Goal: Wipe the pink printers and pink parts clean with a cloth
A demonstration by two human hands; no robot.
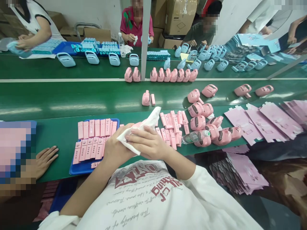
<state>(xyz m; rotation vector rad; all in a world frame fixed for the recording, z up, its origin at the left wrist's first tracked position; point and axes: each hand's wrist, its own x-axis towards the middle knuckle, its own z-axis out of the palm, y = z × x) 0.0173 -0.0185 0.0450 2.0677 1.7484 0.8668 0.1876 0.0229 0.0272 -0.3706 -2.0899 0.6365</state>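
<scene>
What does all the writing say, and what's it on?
"The beauty of": white shirt
"...hing", in red: same shirt; its other words are mostly unclear
"DESAY", probably: brown carton
Pink sticks: marks too small to read
Pink card sheets: printing too blurred
White cloth: no writing visible

I occupied a factory assembly-line station: beyond my right hand (146, 142), a long green belt (72, 99) bore identical pink units (174, 75), with co-workers (127, 24) and cardboard cartons (180, 16) farther out.
</scene>
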